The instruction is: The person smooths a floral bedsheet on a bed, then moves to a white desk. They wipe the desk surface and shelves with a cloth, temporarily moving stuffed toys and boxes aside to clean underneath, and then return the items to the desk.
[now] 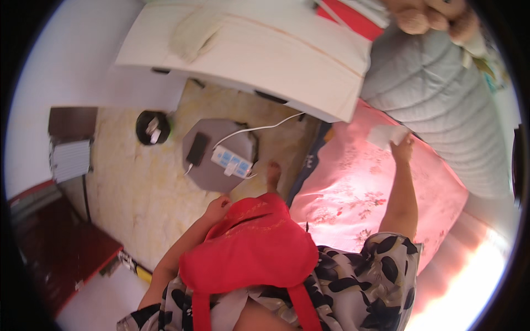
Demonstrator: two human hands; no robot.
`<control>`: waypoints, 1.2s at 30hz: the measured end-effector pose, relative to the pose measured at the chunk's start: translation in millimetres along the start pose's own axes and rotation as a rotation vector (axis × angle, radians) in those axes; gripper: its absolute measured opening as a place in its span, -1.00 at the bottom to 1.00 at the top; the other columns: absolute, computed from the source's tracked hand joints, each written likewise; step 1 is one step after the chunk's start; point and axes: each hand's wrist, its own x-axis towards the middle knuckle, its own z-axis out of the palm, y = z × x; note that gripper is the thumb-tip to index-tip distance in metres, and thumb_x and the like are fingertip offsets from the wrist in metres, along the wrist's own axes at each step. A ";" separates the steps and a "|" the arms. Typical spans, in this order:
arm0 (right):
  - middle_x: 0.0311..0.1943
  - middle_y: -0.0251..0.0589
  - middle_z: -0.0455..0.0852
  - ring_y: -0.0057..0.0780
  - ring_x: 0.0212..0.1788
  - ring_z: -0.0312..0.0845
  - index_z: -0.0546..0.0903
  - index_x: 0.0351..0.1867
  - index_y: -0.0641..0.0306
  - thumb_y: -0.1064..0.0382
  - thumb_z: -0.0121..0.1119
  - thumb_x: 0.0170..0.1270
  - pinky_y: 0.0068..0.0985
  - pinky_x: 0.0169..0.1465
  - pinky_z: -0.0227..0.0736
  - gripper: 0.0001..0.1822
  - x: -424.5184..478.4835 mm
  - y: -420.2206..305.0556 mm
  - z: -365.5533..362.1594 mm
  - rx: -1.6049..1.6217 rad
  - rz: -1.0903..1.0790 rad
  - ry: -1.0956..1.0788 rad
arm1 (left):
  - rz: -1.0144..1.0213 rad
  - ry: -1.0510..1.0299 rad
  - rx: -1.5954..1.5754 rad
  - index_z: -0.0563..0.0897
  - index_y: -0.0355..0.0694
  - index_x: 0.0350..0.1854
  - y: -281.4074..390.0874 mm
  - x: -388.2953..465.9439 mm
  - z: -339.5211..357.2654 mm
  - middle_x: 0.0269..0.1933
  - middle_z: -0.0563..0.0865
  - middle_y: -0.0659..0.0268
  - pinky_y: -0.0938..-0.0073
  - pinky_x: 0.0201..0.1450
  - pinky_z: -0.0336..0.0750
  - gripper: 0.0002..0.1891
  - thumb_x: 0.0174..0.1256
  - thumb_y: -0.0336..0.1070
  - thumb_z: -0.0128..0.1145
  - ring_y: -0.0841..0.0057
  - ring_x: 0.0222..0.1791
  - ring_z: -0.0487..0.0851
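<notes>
My right hand (401, 147) grips the edge of a thin white sheet (385, 136), perhaps paper or cloth, just over the pink flowered bed sheet (352, 186). Whether the white piece touches the bed is hard to tell. Beside it rises a grey quilted cushion or bedding (434, 95). My left hand (218, 208) hangs at the side of my red apron (252, 244), its fingers loosely curled and nothing visible in them. In front of that hand stands a grey many-sided stool or low table (236, 132), bearing a white power strip (232, 160) and a dark phone (197, 148).
A white cord (269, 126) runs from the stool toward the white table (265, 49). A black bin (152, 127) stands on the floor by the wall. Dark red furniture (62, 240) is at left; a plush toy (430, 16) sits at upper right.
</notes>
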 end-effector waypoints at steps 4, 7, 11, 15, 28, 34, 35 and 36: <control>0.44 0.28 -0.15 0.25 0.45 -0.16 -0.20 0.50 -0.04 0.01 0.14 0.27 0.11 0.36 0.03 -0.07 18.2 49.7 75.9 -0.061 -0.118 0.123 | -0.011 0.022 0.049 0.62 -0.23 -0.23 -19.9 -9.3 -7.9 -0.28 0.71 0.12 0.33 -0.18 0.53 -0.81 0.25 -0.22 0.15 0.29 -0.29 0.67; 0.45 0.13 -0.04 0.17 0.44 -0.06 -0.08 0.50 -0.05 -0.07 0.09 0.29 0.05 0.37 0.06 -0.15 -28.4 -31.4 10.0 -0.104 0.136 0.116 | -0.105 0.055 0.023 0.63 -0.22 -0.24 -29.5 -18.3 -6.8 -0.30 0.71 0.12 0.34 -0.17 0.53 -0.80 0.24 -0.20 0.15 0.29 -0.29 0.67; 0.25 0.17 0.37 0.01 0.28 0.31 0.36 0.30 0.15 0.18 0.17 0.24 -0.12 0.22 0.33 -0.42 -62.5 -39.2 57.4 0.330 -0.246 0.572 | -0.100 0.092 0.017 0.64 -0.22 -0.25 -43.2 -3.9 -11.3 -0.32 0.71 0.12 0.34 -0.17 0.54 -0.81 0.24 -0.21 0.15 0.28 -0.29 0.68; 0.03 -0.06 0.60 -0.20 0.07 0.53 0.52 0.07 0.33 0.51 0.01 0.12 -0.39 0.09 0.44 -0.58 -180.7 -136.7 129.7 0.757 -0.418 -0.087 | -0.005 0.113 -0.062 0.64 -0.24 -0.27 -67.9 18.3 -8.2 -0.32 0.70 0.13 0.36 -0.17 0.54 -0.82 0.24 -0.24 0.15 0.30 -0.29 0.67; -0.03 -0.06 0.63 -0.10 0.03 0.51 0.55 0.03 0.27 0.11 0.18 0.14 -0.23 0.08 0.43 -0.56 -372.6 -402.3 124.9 0.307 -0.780 -0.280 | -0.026 0.048 -0.188 0.59 -0.28 -0.17 -186.0 -35.1 -85.9 -0.31 0.69 0.21 0.46 -0.15 0.52 -0.78 0.30 -0.23 0.14 0.50 -0.31 0.62; 0.17 -0.15 0.48 -0.20 0.18 0.43 0.24 0.29 0.36 -0.08 0.37 -0.02 -0.14 0.20 0.27 -0.09 -407.9 -495.9 180.6 -0.494 -0.687 -0.459 | -0.087 0.114 -0.284 0.57 -0.29 -0.17 -285.2 -62.4 -113.4 -0.32 0.66 0.28 0.51 -0.19 0.54 -0.82 0.32 -0.29 0.11 0.56 -0.33 0.61; 0.18 -0.15 0.47 -0.21 0.19 0.42 0.22 0.29 0.36 -0.09 0.39 -0.05 -0.12 0.21 0.26 -0.06 -411.6 -501.4 193.8 -0.530 -0.649 -0.462 | -0.107 0.126 -0.302 0.58 -0.29 -0.18 -295.8 -65.8 -115.7 -0.34 0.67 0.26 0.49 -0.20 0.53 -0.82 0.31 -0.28 0.11 0.53 -0.33 0.62; 0.18 -0.15 0.46 -0.22 0.19 0.42 0.20 0.30 0.36 -0.11 0.41 -0.07 -0.10 0.21 0.24 -0.02 -413.9 -505.0 207.4 -0.565 -0.610 -0.463 | -0.125 0.138 -0.320 0.58 -0.28 -0.19 -297.7 -69.0 -121.3 -0.35 0.68 0.23 0.48 -0.20 0.53 -0.82 0.31 -0.28 0.11 0.50 -0.34 0.64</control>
